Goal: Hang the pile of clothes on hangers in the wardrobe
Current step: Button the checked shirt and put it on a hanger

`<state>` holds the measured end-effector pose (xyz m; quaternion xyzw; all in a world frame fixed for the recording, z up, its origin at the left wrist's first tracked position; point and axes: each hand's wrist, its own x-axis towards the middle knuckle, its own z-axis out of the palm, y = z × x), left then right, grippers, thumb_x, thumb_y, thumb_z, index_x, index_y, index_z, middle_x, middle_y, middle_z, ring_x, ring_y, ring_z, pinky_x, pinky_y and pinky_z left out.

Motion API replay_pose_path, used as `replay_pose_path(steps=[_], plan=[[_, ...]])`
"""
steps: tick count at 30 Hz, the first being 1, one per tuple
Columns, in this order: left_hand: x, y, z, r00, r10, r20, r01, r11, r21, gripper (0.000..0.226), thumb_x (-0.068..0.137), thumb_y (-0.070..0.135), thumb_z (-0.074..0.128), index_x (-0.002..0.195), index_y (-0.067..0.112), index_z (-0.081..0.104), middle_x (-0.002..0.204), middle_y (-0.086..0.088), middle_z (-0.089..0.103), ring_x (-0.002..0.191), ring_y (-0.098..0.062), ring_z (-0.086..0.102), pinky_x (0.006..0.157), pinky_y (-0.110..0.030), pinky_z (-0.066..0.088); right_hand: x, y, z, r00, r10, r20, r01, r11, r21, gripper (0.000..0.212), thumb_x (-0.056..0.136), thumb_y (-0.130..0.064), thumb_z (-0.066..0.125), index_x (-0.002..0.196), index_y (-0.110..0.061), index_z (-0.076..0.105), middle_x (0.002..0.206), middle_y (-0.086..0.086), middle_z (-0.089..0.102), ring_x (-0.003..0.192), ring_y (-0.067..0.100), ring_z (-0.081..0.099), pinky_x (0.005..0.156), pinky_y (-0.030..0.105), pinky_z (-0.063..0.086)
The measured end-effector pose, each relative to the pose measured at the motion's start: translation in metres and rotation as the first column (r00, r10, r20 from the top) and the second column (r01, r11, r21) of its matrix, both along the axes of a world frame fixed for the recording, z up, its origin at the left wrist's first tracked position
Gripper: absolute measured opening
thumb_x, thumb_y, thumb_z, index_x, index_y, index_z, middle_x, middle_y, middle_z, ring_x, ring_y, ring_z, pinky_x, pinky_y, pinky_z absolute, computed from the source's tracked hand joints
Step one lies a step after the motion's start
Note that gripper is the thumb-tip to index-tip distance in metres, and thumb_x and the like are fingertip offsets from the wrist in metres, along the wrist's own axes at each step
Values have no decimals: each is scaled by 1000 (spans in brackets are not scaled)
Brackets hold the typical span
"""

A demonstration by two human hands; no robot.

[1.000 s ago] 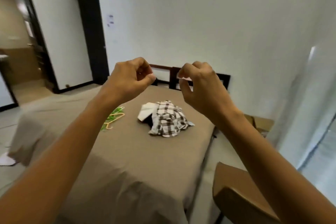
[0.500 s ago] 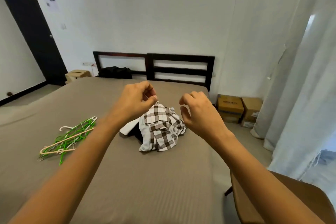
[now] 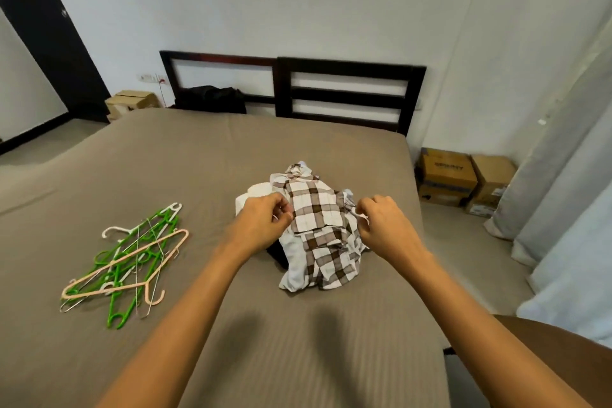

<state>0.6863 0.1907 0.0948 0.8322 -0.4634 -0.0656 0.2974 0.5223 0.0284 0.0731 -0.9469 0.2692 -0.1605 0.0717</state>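
Note:
A pile of clothes lies on the brown bed (image 3: 198, 156), with a brown-and-white plaid shirt (image 3: 314, 209) on top and white and dark garments under it. My left hand (image 3: 261, 225) is at the shirt's left edge, its fingers curled and pinching the cloth. At the shirt's right edge, my right hand (image 3: 381, 225) pinches the fabric with curled fingers. A heap of green, white, peach and wire hangers (image 3: 132, 262) lies on the bed to the left, apart from both hands. No wardrobe is in view.
A dark headboard (image 3: 347, 89) stands at the far end with a black bag (image 3: 212, 99) against it. Cardboard boxes (image 3: 460, 179) sit on the floor at the right by grey curtains (image 3: 563, 156). A brown chair (image 3: 563, 351) is at the lower right. A dark door (image 3: 49, 43) is at the left.
I have come closer to the bed and my view has tipped down. Both hands dropped from mid-air onto the clothes pile and now pinch the plaid shirt's edges.

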Motion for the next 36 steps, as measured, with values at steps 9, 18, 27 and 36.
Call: replay_pose_path(steps=[9,18,27,36], plan=[[120,-48,-72,991,-72,-117,74,997,17,14,88,10,53,80,20,58,69,16,55,61,0,52,57,-12,37,130,-50,-102,955,-135,-264,171,978,120,33,89,-22,55,117,-5,52,122,15,56,109,30,50,87,37,44],[180,-58,-155,966,14,-259,-9,1000,19,32,88,-1,46,74,27,56,68,14,63,65,-3,61,65,-22,49,228,-93,-207,830,-223,-512,374,902,213,90,83,-32,68,148,-14,9,146,23,23,131,43,30,103,52,34],[188,-76,-183,836,158,-525,-145,987,67,9,93,21,55,86,19,59,89,1,67,84,-17,62,69,-23,43,169,-45,-193,995,-97,-2,88,892,444,12,80,-9,53,70,-16,54,75,2,50,70,12,48,58,23,33],[129,-108,-228,547,283,-788,-260,952,161,81,85,12,67,146,12,15,131,-8,51,112,-26,54,76,-20,52,82,8,-178,799,576,-175,-1,291,957,20,84,-16,60,103,-15,68,90,-13,62,83,3,60,75,12,44]])
